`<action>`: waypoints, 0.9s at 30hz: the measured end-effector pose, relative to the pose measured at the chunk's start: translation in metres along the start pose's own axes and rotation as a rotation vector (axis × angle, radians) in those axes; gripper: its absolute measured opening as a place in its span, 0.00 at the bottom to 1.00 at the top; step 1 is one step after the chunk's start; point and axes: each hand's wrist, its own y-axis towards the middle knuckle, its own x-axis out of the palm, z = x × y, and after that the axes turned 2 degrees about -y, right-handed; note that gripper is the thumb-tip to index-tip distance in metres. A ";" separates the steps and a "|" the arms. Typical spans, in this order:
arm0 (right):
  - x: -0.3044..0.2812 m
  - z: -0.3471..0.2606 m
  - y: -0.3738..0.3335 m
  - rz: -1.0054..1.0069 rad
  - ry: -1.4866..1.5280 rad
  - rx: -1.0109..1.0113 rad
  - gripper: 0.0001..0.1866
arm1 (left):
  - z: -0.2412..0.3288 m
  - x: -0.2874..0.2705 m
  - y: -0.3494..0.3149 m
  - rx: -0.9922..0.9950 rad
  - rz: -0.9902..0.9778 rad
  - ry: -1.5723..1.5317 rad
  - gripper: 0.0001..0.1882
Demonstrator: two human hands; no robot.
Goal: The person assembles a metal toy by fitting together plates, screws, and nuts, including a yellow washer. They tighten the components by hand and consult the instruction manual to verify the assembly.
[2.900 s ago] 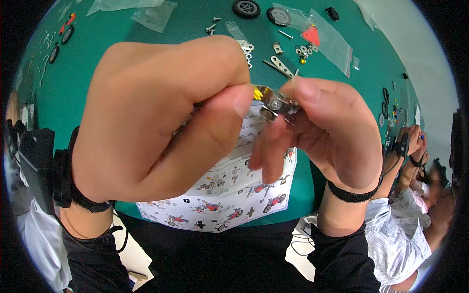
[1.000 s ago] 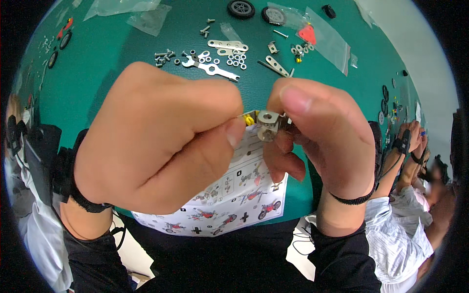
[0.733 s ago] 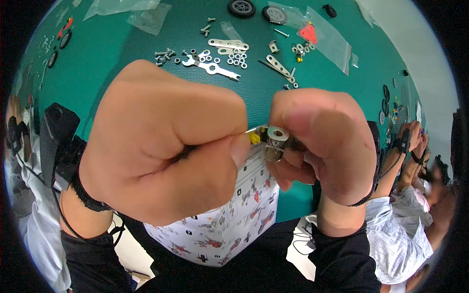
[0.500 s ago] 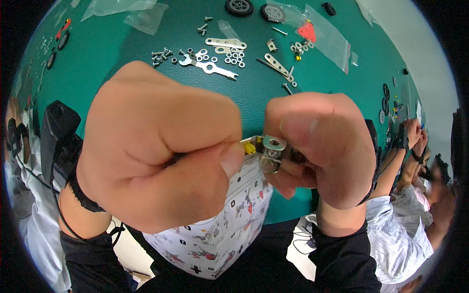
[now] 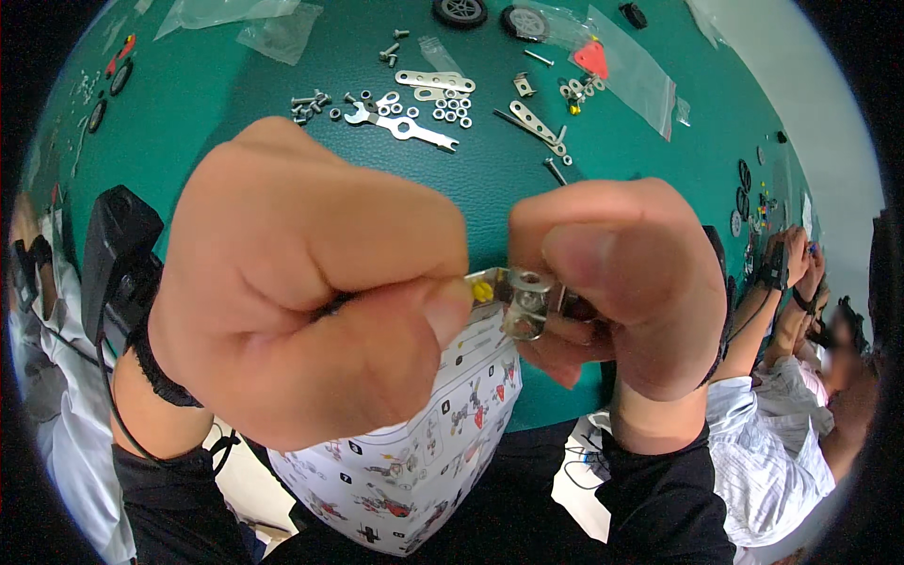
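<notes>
Close in front of me, my left hand [image 5: 311, 292] is closed in a pinch on one end of a small silver metal bracket assembly [image 5: 524, 303]. A yellow piece [image 5: 482, 290] sits in it beside my left thumb. My right hand [image 5: 626, 282] grips the other end, its thumb on top and fingertips curled beneath. My fingers hide both ends of the assembly. Below my hands lies a white instruction sheet [image 5: 443, 443] with small printed drawings, partly covered by my left hand.
On the green table [image 5: 311, 99] beyond lie a flat wrench [image 5: 403, 127], perforated strips [image 5: 435, 83], several nuts [image 5: 452, 111], screws [image 5: 311, 105], a red triangular plate [image 5: 591, 61], black wheels [image 5: 461, 12] and plastic bags [image 5: 640, 85]. Another person's hands [image 5: 800, 259] are at the right.
The bracket has tilted slightly between my fingers, so its front face shows more and its top hole less. The instruction sheet has shifted a little downward. Both hands keep their grip.
</notes>
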 end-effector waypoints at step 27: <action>-0.020 -0.010 -0.001 -0.010 -0.851 -0.680 0.26 | 0.010 -0.006 0.007 -0.034 0.146 -0.036 0.19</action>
